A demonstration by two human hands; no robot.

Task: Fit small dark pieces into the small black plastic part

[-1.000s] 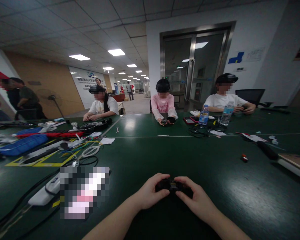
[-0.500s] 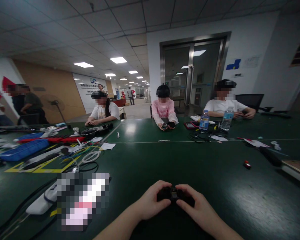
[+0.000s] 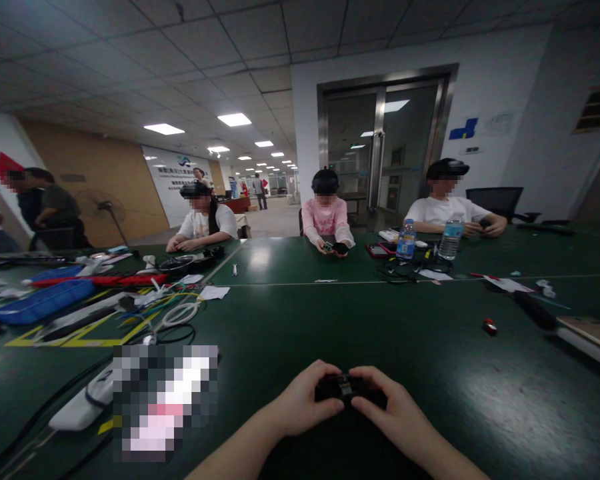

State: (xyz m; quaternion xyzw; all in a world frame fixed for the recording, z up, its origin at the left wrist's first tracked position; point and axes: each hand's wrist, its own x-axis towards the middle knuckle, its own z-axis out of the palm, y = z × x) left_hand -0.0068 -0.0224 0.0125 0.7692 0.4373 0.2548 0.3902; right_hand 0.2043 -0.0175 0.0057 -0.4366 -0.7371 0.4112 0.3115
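Both of my hands hold a small black object with a shiny middle just above the green table, near its front edge. My left hand grips its left end, with the thumb in front and the fingers behind. On the right end, my right hand curls round in the same way. The fingertips of the two hands almost meet at the middle of the object. Its exact kind is too dark to make out, and my fingers cover part of it.
Left of my hands lie a blurred-out bright rectangle, a white power strip, coiled cables and a blue tray. A small red item lies to the right. Water bottles stand farther back, where three seated people face me.
The view has shifted slightly. My two hands keep their grip on the black object, which seems tilted a little differently.
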